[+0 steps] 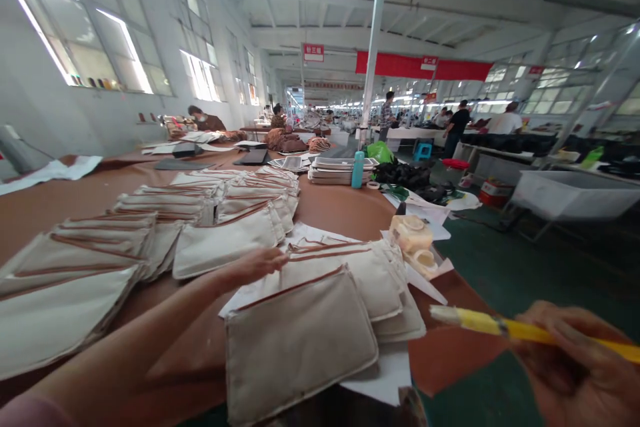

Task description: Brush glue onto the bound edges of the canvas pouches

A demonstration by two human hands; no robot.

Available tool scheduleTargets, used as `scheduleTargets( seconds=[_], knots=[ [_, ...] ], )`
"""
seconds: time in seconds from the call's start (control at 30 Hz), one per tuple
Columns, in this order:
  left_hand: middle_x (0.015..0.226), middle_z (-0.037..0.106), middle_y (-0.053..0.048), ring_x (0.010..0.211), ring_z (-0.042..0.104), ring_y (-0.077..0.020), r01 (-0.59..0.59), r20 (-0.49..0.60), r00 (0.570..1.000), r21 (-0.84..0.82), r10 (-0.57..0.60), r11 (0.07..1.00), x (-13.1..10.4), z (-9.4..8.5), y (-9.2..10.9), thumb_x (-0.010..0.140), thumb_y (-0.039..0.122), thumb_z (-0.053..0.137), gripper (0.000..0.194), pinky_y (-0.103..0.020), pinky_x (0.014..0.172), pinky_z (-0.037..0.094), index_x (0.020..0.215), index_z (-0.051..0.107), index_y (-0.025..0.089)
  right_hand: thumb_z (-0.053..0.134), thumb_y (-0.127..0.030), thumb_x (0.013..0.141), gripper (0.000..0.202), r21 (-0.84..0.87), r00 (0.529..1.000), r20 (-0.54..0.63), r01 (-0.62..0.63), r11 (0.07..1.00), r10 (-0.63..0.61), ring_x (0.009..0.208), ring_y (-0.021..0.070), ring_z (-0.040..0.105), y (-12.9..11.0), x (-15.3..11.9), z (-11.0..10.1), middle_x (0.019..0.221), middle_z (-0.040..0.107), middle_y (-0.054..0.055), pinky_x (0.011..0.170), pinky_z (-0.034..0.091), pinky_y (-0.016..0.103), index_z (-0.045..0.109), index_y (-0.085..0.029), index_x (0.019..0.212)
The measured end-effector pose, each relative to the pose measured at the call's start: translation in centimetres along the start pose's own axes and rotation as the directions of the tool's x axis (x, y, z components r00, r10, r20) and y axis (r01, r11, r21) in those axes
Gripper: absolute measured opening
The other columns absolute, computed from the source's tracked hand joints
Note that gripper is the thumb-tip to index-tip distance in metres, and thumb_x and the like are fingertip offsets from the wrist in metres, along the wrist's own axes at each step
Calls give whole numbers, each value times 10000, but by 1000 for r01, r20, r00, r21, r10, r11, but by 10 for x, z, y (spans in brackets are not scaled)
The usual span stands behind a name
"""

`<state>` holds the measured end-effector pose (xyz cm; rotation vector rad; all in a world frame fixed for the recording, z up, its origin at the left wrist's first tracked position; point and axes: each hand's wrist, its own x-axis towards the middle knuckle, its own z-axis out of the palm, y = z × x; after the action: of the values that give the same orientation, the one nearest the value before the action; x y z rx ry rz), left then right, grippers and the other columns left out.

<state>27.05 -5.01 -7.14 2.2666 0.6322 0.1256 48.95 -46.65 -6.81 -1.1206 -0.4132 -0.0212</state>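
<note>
My right hand [575, 354] is wrapped round a yellow-handled brush [480, 322], its pale tip pointing left above the table's edge. Over the near pile, the fingers of my left hand [257, 266] are closed at the upper left edge of a cream fabric pouch [345, 274] with brown trim. In front of it another fabric pouch [303, 347] lies tilted, its near end by the table's front edge. White paper [385, 370] shows beneath this pile. To the right sits an open, yellowish plastic container [413, 237], stained with something pale.
Rows of stacked pouches [225, 237] cover the left of the brown-covered table [330, 210]. A turquoise bottle [357, 170] stands beside stacked flat pieces [330, 172] farther back. A white bin [575, 194] is on the floor at right. Several people work in the background.
</note>
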Motion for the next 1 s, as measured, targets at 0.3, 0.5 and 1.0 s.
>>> scheduleTargets(
  seconds=[0.3, 0.5, 1.0],
  knots=[
    [832, 639, -62, 847, 564, -226, -54, -81, 995, 54, 58, 997, 47, 112, 41, 826, 361, 594, 206, -296, 734, 367, 796, 682, 177, 812, -324, 790, 233, 40, 987, 99, -132, 990, 128, 461, 71, 383, 38, -14, 54, 584, 525, 5, 409, 286, 161, 658, -157, 740],
    [689, 595, 10, 630, 486, -139, -46, 63, 996, -151, 56, 987, 39, 116, 54, 807, 369, 571, 278, -246, 586, 331, 869, 714, 138, 788, -332, 833, 206, -42, 986, 164, -22, 999, 28, 490, 102, 406, 51, -5, 62, 614, 496, -14, 424, 326, 197, 668, -167, 805],
    [880, 643, -18, 794, 501, -142, -79, 265, 920, -597, 290, 798, -20, 103, 83, 788, 429, 743, 356, -228, 713, 370, 975, 735, 126, 621, -198, 923, 130, -199, 840, 457, 418, 886, -294, 645, 161, 524, 28, -9, 88, 731, 558, 4, 568, 434, 265, 600, -205, 794]
  ],
)
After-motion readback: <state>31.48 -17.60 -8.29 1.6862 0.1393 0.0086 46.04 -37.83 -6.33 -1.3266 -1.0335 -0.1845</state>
